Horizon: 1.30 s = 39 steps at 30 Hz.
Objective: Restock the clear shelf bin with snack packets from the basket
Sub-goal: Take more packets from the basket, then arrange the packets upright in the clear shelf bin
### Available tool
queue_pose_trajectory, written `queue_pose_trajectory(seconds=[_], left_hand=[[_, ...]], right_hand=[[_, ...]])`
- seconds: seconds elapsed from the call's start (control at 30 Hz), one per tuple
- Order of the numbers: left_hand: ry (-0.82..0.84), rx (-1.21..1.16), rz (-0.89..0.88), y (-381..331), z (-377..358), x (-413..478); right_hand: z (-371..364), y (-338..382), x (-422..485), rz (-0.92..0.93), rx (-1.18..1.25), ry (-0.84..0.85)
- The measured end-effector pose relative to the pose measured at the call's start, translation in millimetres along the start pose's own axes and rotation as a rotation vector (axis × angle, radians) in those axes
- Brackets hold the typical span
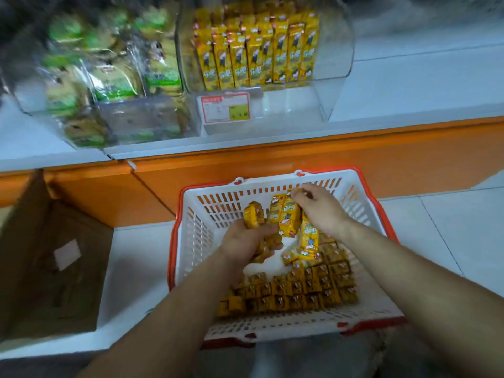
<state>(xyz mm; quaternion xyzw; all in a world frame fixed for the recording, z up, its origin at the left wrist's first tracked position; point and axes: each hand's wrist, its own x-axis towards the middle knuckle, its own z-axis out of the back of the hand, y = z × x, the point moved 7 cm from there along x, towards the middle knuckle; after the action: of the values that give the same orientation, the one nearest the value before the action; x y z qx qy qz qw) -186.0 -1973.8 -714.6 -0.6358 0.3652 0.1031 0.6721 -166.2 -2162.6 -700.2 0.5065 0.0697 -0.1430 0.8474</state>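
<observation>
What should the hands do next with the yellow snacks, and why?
Probably lift them up to the clear bin. The left hand grips a bunch of packets over the basket, the right hand pinches the top of one more packet, and the bin has bare room in front of its standing rows.

I am seeing a white shelf (409, 85) sitting above an orange base panel (272, 159); pale floor tiles (450, 227) are spreading below; a cardboard box (54, 268) is standing left.

Arms reach forward; left hand (246, 241) grips packets (253, 214), right hand (319, 207) pinches another packet (289, 216).
</observation>
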Motion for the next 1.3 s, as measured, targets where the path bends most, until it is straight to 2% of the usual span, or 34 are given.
queue_pose_trajectory(seconds=[0.3,0.47,0.53,0.73,0.87,0.97,1.17,1.3], left_hand=[[0.060,0.195,-0.324,-131,-4,-103],[0.170,0.240,-0.347,-163,-11,-137],[0.171,0.198,-0.337,-167,-7,-142],[0.036,0.054,-0.347,-174,1,-128],[0.096,-0.095,-0.372,-175,-6,-120],[0.072,-0.064,-0.392,-175,-4,-116],[0.004,-0.077,-0.350,-179,11,-110],[-0.003,-0.090,-0.301,-178,20,-112]], right_hand=[[70,137,-43,0.193,0.082,0.077],[97,192,-70,0.267,0.124,0.140],[105,198,-78,0.280,0.148,0.165],[100,210,-81,0.318,0.256,0.243],[82,219,-69,0.357,0.314,0.272],[70,218,-62,0.347,0.329,0.284],[76,223,-51,0.346,0.249,0.103],[85,225,-46,0.368,0.221,0.048]])
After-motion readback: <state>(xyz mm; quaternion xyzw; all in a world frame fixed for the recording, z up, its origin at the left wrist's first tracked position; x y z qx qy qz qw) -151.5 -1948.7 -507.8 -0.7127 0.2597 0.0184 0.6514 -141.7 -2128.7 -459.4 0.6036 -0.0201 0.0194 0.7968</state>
